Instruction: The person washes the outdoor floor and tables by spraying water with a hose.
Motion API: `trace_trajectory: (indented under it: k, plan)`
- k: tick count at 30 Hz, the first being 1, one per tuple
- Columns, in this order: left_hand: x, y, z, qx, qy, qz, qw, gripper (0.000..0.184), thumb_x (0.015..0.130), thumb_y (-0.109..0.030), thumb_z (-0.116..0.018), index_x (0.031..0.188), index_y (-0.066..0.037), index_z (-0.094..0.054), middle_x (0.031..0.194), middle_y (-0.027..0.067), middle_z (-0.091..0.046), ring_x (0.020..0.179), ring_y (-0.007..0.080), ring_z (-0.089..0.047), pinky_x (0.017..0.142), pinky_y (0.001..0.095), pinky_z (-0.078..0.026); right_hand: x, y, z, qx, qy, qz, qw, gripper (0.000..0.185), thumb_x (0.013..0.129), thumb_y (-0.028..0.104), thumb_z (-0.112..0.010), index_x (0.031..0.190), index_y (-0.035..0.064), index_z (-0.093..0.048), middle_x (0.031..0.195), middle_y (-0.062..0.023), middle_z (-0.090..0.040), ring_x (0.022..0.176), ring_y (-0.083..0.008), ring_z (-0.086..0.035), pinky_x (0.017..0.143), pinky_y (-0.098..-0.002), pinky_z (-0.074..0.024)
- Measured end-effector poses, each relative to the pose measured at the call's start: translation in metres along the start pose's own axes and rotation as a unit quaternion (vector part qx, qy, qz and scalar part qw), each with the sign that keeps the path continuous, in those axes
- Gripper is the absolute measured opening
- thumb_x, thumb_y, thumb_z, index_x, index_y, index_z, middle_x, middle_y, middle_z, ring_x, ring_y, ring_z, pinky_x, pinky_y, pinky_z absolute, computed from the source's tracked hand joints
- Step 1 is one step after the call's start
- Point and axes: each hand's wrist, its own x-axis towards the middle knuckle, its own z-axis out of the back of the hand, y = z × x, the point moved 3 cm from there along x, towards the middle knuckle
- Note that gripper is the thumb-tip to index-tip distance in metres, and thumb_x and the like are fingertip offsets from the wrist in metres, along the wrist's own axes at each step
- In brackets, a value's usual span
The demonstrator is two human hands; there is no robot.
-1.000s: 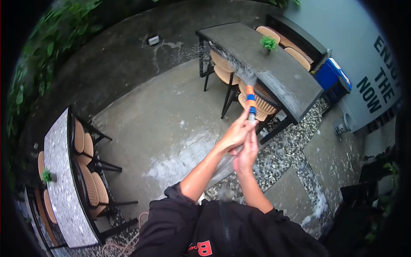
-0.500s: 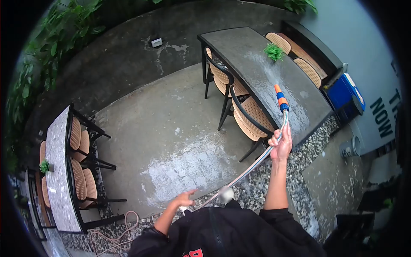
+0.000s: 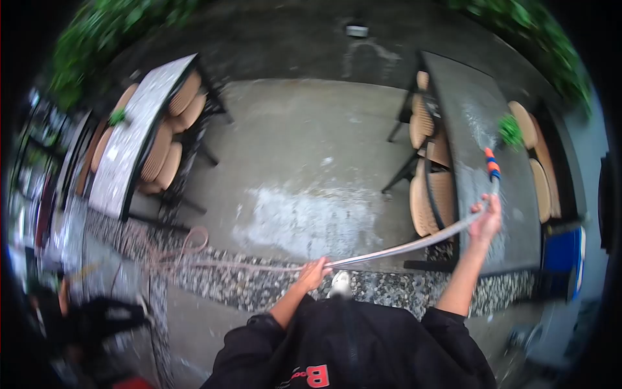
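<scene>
My right hand [image 3: 486, 219] is wrapped around a garden hose [image 3: 414, 246] a little behind its orange and blue spray nozzle [image 3: 493, 165]. The nozzle points away from me over the dark table [image 3: 479, 97] on the right, and water sprays onto the wet tabletop near a small green plant [image 3: 510, 131]. Lower and further left, my left hand [image 3: 313, 273] is closed on the same hose in front of my body. Between the two hands the hose hangs in a shallow curve. Motion blur softens the fingers.
Woven chairs [image 3: 424, 201] line the dark table. A pale speckled table [image 3: 146, 123] with chairs stands at left. Loose hose coils [image 3: 194, 240] lie on the pebble strip [image 3: 240, 292]. The concrete floor [image 3: 304, 149] has a wet patch. Another person [image 3: 97, 318] is at lower left.
The view has swung left, bringing the pale table further in and another person into sight. My left hand, open and off the hose before, has taken hold of it. Water still sprays.
</scene>
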Motion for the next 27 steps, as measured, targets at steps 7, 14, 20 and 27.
trace_trajectory:
  k: [7, 14, 20, 27]
  plan:
    - [-0.08, 0.028, 0.009, -0.019, -0.147, 0.019, 0.989, 0.026, 0.076, -0.03, -0.048, 0.093, -0.01, -0.044, 0.086, 0.0122, -0.053, 0.085, 0.0302, -0.047, 0.075, 0.0397, -0.034, -0.013, -0.06, -0.047, -0.266, 0.171, -0.155, 0.936, 0.035, 0.077, 0.019, -0.052, 0.109, 0.0082, -0.044, 0.06, 0.0012, -0.042, 0.039, -0.0036, -0.031, 0.032, -0.0166, -0.0247]
    - [-0.173, 0.056, -0.002, -0.044, -0.166, 0.237, 0.956, 0.022, 0.061, -0.028, -0.055, 0.066, -0.007, -0.057, 0.074, 0.015, -0.056, 0.081, 0.0295, -0.049, 0.075, 0.0391, -0.035, -0.063, -0.145, -0.052, -0.335, 0.135, -0.135, 0.923, 0.024, 0.081, 0.019, -0.047, 0.102, 0.0068, -0.047, 0.048, 0.0056, -0.032, 0.033, -0.0021, -0.026, 0.028, -0.0179, -0.0187]
    - [-0.223, 0.094, -0.027, -0.03, -0.186, 0.318, 0.929, 0.022, 0.061, -0.024, -0.054, 0.072, -0.007, -0.061, 0.074, 0.0173, -0.057, 0.08, 0.0314, -0.05, 0.08, 0.0373, -0.035, -0.105, -0.187, 0.015, -0.32, 0.051, -0.266, 0.908, 0.013, 0.08, 0.019, -0.045, 0.082, 0.0067, -0.046, 0.045, 0.0037, -0.029, 0.031, -0.0056, -0.026, 0.027, -0.0196, -0.0203]
    - [-0.259, 0.09, -0.033, -0.012, -0.247, 0.305, 0.92, 0.021, 0.058, -0.026, -0.057, 0.066, -0.006, -0.059, 0.067, 0.0163, -0.056, 0.074, 0.032, -0.052, 0.073, 0.0396, -0.038, -0.145, -0.185, 0.058, -0.377, 0.106, -0.353, 0.85, 0.018, 0.076, 0.027, -0.052, 0.075, 0.0102, -0.045, 0.048, 0.0031, -0.034, 0.033, -0.0042, -0.027, 0.027, -0.0178, -0.0207]
